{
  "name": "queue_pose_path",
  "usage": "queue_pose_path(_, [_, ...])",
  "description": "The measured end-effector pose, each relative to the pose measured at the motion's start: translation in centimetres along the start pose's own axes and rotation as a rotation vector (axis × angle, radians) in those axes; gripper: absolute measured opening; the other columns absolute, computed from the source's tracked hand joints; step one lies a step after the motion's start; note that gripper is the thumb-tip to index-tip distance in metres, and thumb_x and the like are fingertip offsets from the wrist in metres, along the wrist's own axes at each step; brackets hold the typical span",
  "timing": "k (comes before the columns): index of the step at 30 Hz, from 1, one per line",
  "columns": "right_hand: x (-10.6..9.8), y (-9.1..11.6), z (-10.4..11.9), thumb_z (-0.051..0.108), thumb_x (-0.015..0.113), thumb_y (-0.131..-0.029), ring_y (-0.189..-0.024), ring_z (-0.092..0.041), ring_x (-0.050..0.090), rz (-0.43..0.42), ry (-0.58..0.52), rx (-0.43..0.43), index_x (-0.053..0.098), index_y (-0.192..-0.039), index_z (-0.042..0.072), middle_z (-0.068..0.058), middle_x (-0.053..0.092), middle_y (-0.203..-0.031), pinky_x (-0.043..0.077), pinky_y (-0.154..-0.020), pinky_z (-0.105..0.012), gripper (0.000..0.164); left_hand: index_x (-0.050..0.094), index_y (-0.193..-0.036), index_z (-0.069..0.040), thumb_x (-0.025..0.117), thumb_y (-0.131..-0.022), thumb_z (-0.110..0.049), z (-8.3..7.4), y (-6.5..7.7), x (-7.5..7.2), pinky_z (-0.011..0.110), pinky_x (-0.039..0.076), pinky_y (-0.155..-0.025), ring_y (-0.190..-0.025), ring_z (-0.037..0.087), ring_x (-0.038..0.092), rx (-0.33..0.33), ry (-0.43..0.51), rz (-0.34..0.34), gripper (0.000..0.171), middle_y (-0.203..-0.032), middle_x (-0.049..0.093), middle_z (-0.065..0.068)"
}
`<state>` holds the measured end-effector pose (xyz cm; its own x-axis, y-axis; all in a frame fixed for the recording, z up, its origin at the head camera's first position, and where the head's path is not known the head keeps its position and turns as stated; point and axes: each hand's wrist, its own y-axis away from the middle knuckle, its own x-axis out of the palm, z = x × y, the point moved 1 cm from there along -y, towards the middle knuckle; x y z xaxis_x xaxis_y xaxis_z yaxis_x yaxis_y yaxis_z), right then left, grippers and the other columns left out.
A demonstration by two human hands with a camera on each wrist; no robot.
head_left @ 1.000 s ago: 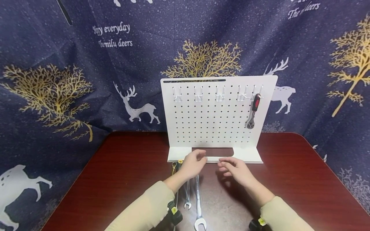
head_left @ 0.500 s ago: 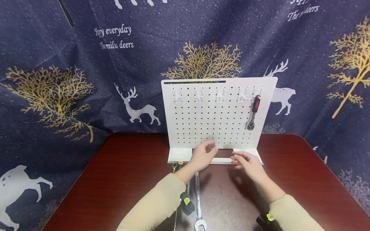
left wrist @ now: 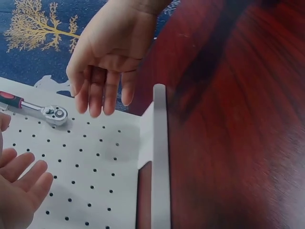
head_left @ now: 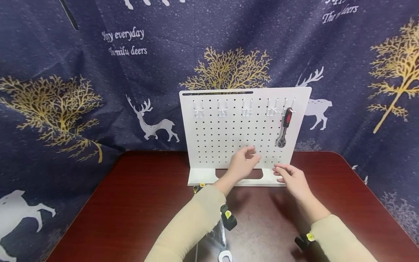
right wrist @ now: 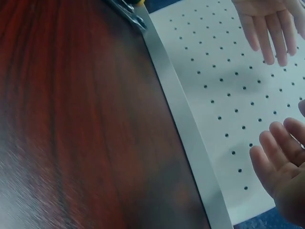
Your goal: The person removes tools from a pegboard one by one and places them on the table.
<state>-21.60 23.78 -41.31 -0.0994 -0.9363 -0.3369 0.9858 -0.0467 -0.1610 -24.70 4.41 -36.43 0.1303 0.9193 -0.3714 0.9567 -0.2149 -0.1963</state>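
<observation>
My left hand [head_left: 243, 163] is raised in front of the lower part of a white pegboard [head_left: 212, 138], its fingers relaxed and holding nothing. To its right, my right hand [head_left: 294, 182] hovers by the board's lower right corner, also with nothing in it. Both palms show loosely bent fingers in the wrist views, the left hand [left wrist: 21, 186] and the right hand [right wrist: 286, 171] apart from each other. A ratchet wrench [head_left: 285, 125] with a black and red handle hangs head down from the rightmost hook, above both hands.
Several white hooks [head_left: 222, 109] line the board's upper part. An open-end wrench [head_left: 224, 240] lies on the dark red table [head_left: 137, 203], partly hidden under the left sleeve. More tools [head_left: 199, 187] with black and yellow parts lie by the board's left foot. A patterned cloth [head_left: 157, 65] hangs behind.
Both hands have moved right and upward together, the left one from the board's base to in front of its holes. The ratchet wrench hangs unmoved.
</observation>
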Motion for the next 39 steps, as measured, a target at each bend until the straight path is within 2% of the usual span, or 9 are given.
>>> queue_pose_path(7, [-1.3,-1.1,-0.2,0.025,0.049,-0.099,-0.083,0.013,0.059,-0.067,0.053,-0.036,0.055,-0.124,-0.007,-0.030,0.060,-0.118,0.057,-0.072,-0.018,0.041,0.056,-0.130,-0.009,0.061,-0.091,-0.031,-1.6,-1.7,1.2,0.025,0.053,-0.086,-0.111,0.019,0.062,0.062,0.029,-0.035,0.045,-0.124,0.064,0.006])
queue_pose_path(14, [-2.0,-1.8,-0.2,0.022,0.049,-0.098,-0.084,0.015,0.057,-0.111,0.049,-0.042,0.055,-0.124,-0.007,-0.027,0.061,-0.118,0.055,-0.071,-0.014,0.040,0.056,-0.130,-0.013,0.061,-0.090,-0.041,-3.2,-3.4,2.9,0.022,0.052,-0.084,-0.111,0.015,0.061,0.052,0.050,-0.055,0.049,-0.125,0.063,0.000])
queue_pose_path(20, [-2.2,-2.6,-0.3,0.023,0.050,-0.098,-0.083,0.015,0.056,-0.134,0.053,-0.025,0.055,-0.126,-0.004,0.002,0.068,-0.105,0.055,-0.071,-0.014,0.040,0.058,-0.128,-0.014,0.062,-0.089,-0.041,-4.7,-4.9,4.2,0.019,0.052,-0.082,-0.109,0.014,0.062,0.090,0.072,-0.102,0.048,-0.125,0.063,0.000])
queue_pose_path(22, [-2.3,-2.8,-0.3,0.024,0.050,-0.097,-0.083,0.016,0.055,-0.140,0.051,-0.020,0.054,-0.128,-0.004,-0.001,0.068,-0.106,0.054,-0.071,-0.013,0.041,0.058,-0.128,-0.015,0.062,-0.089,-0.043,-5.2,-5.4,4.7,0.019,0.052,-0.083,-0.109,0.013,0.062,0.087,0.085,-0.121,0.048,-0.125,0.063,-0.001])
queue_pose_path(24, [-2.3,-2.8,-0.1,0.026,0.051,-0.097,-0.084,0.017,0.053,-0.141,0.044,-0.013,0.053,-0.129,-0.003,-0.011,0.066,-0.114,0.053,-0.071,-0.011,0.043,0.060,-0.126,-0.017,0.062,-0.088,-0.045,-5.7,-5.9,5.1,0.019,0.052,-0.083,-0.108,0.011,0.062,0.079,0.081,-0.150,0.047,-0.124,0.064,-0.004])
queue_pose_path(26, [-2.3,-2.9,0.2,0.027,0.050,-0.098,-0.087,0.017,0.051,-0.137,0.037,-0.012,0.049,-0.132,-0.003,-0.022,0.059,-0.125,0.052,-0.072,-0.009,0.046,0.061,-0.125,-0.018,0.063,-0.087,-0.046,-6.3,-6.4,5.6,0.019,0.052,-0.084,-0.108,0.010,0.062,0.068,0.073,-0.176,0.047,-0.122,0.065,-0.005])
queue_pose_path(27, [-2.3,-2.9,0.3,0.027,0.050,-0.098,-0.089,0.017,0.050,-0.137,0.030,-0.010,0.048,-0.134,-0.003,-0.024,0.056,-0.130,0.051,-0.072,-0.009,0.047,0.061,-0.124,-0.018,0.064,-0.087,-0.046,-6.6,-6.6,5.8,0.019,0.051,-0.085,-0.107,0.010,0.062,0.065,0.071,-0.185,0.047,-0.121,0.065,-0.005])
queue_pose_path(34, [-2.0,-3.8,0.8,0.025,0.050,-0.098,-0.107,0.006,0.050,-0.138,-0.052,0.006,0.038,-0.142,0.002,-0.019,0.045,-0.143,0.052,-0.078,-0.014,0.052,0.063,-0.121,-0.016,0.063,-0.086,-0.049,-8.4,-7.8,7.1,0.020,0.051,-0.085,-0.105,0.012,0.062,0.022,0.126,-0.255,0.049,-0.115,0.066,0.001])
queue_pose_path(39, [-2.0,-4.3,1.0,0.024,0.048,-0.099,-0.108,0.005,0.048,-0.121,-0.111,0.005,0.033,-0.144,0.001,-0.019,0.041,-0.146,0.052,-0.080,-0.016,0.053,0.066,-0.112,-0.019,0.059,-0.085,-0.057,-9.1,-8.5,7.5,0.022,0.050,-0.081,-0.096,0.008,0.060,-0.044,0.159,-0.294,0.047,-0.107,0.067,-0.005])
